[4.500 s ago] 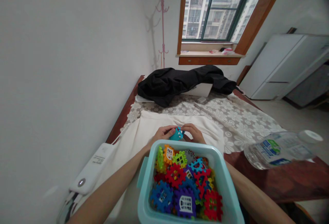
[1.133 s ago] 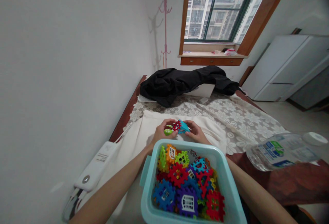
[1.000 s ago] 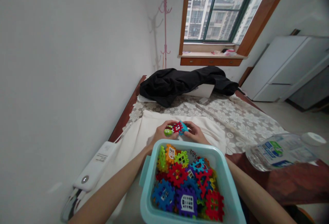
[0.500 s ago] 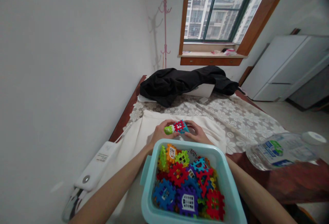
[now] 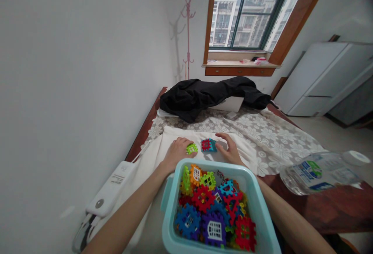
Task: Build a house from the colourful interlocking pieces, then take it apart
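The light-blue tub (image 5: pixel 259 207) holds a jumble of multicoloured, notched pieces (image 5: pixel 217 208).

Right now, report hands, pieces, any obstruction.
Left hand holds green piece. Right hand open beside red-and-turquoise block. Light-blue bin in foreground.

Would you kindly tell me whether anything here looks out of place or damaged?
Nothing looks spilled or broken; a heap of toy pieces sits inside the tub. The black cloth looks untidy, crumpled over a white object at the far end of the table. The bottle leans in view, perhaps only lens distortion.
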### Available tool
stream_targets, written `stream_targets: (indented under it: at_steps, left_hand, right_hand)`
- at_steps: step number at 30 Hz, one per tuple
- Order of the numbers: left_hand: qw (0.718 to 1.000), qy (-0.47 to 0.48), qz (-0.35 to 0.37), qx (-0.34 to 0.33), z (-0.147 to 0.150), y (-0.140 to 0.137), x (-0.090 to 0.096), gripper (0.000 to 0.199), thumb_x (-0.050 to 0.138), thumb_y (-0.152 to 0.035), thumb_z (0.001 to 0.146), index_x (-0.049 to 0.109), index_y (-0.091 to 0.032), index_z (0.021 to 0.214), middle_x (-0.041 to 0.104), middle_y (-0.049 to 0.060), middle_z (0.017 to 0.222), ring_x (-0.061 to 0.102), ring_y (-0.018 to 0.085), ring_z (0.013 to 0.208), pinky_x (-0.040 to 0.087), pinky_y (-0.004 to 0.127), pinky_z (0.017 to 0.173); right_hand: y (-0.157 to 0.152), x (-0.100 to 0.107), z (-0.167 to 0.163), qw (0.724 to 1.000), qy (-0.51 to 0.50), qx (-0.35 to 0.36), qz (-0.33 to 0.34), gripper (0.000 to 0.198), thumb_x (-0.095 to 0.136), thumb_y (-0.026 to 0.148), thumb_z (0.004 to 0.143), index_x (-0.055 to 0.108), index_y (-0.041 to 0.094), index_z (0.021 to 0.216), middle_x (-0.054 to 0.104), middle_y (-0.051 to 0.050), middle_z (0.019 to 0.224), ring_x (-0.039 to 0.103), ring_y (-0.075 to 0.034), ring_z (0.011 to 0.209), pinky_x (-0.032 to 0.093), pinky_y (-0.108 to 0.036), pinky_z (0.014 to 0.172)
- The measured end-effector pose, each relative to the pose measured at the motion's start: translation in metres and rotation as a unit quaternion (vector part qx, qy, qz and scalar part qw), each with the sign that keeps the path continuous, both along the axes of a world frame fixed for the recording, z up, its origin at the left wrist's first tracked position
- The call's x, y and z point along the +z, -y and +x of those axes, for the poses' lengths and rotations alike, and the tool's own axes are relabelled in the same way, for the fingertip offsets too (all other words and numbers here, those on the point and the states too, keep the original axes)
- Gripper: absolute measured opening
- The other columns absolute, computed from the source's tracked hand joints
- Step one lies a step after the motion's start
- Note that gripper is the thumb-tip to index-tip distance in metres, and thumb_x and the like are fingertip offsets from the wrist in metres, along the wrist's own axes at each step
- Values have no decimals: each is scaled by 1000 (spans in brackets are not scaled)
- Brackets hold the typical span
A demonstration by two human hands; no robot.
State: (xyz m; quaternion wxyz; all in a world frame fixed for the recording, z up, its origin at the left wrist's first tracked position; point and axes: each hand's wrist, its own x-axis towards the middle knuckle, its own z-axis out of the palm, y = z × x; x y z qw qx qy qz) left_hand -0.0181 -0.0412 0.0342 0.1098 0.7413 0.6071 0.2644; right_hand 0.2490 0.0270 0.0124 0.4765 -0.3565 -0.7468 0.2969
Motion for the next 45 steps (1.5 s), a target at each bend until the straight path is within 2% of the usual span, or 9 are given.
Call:
stream_targets:
  at_steps: [4, 7, 9, 13, 16, 21, 27, 35, 45]
  left_hand:
    - [959, 276, -30, 53, 3, -3, 10, 52, 76, -52, 82, 74, -16, 118, 77, 14, 111, 69, 28, 100, 53, 40, 90]
    - [851, 519, -82, -7, 2, 3, 25, 61, 72, -66, 82, 73, -15, 116, 78, 14, 109, 72, 26, 97, 54, 36, 86]
    - [784, 600, -128, -93, 0, 11, 34, 70, 72, -77, 76, 74, -15, 110, 79, 15, 109, 73, 29, 102, 54, 38, 90]
    - [726, 593, -240, -252, -1, 22, 35, 70, 70, -81, 73, 78, -14, 92, 77, 20, 118, 68, 38, 118, 50, 47, 101]
    - [712, 592, -273, -260, 3, 21, 23, 65, 60, -75, 87, 80, -13, 82, 75, 20, 124, 66, 37, 122, 48, 48, 104]
    - [689, 603, -303, -264, 14, 19, 21, 55, 67, -56, 89, 75, -13, 121, 70, 19, 134, 64, 33, 127, 42, 43, 112]
    - [598, 595, -449, -293, 17, 34, 37, 70, 68, -44, 76, 66, -7, 135, 72, 19, 129, 67, 34, 119, 47, 41, 104]
    - [650, 573, -458, -199, 20, 34, 41, 45, 69, -24, 63, 82, -10, 104, 81, 12, 94, 74, 27, 84, 53, 34, 82]
    - [664, 590, -426, -171, 36, 33, 42, 30, 74, -27, 60, 82, -12, 84, 78, 8, 75, 67, 19, 62, 47, 27, 62]
  right_hand:
    - [-3, -4, 0, 1000, -15, -9, -18, 32, 61, 44, 94, 65, 27, 121, 69, -9, 125, 61, -31, 122, 47, -52, 110]
    - [-6, -7, 1, 999, -33, -12, -36, 31, 62, 44, 94, 65, 28, 120, 70, -8, 124, 62, -30, 121, 48, -51, 109]
    - [-6, -7, 0, 998, -43, -8, -39, 30, 62, 44, 94, 65, 28, 118, 70, -8, 122, 63, -30, 120, 48, -50, 109]
    - [-4, -2, -2, 998, -42, -4, -38, 30, 62, 46, 94, 66, 28, 117, 71, -8, 120, 64, -30, 118, 49, -51, 107]
    - [-3, -1, -3, 999, -37, -1, -35, 28, 62, 47, 96, 66, 29, 117, 71, -8, 120, 64, -31, 117, 49, -52, 106]
    - [-2, -2, -3, 999, -23, 15, -17, 24, 61, 44, 97, 67, 29, 114, 71, -8, 115, 65, -29, 111, 51, -49, 101]
    - [-2, -1, -3, 999, 9, 50, 15, 24, 60, 44, 98, 66, 27, 114, 70, -8, 114, 64, -28, 111, 49, -47, 101]
    - [-2, -3, -4, 999, -8, -6, -45, 30, 59, 48, 97, 64, 27, 118, 70, -8, 122, 63, -29, 118, 48, -49, 108]
    - [-4, -7, -3, 998, 28, 24, -41, 44, 66, 50, 93, 61, 27, 130, 66, -11, 134, 60, -30, 126, 45, -50, 112]
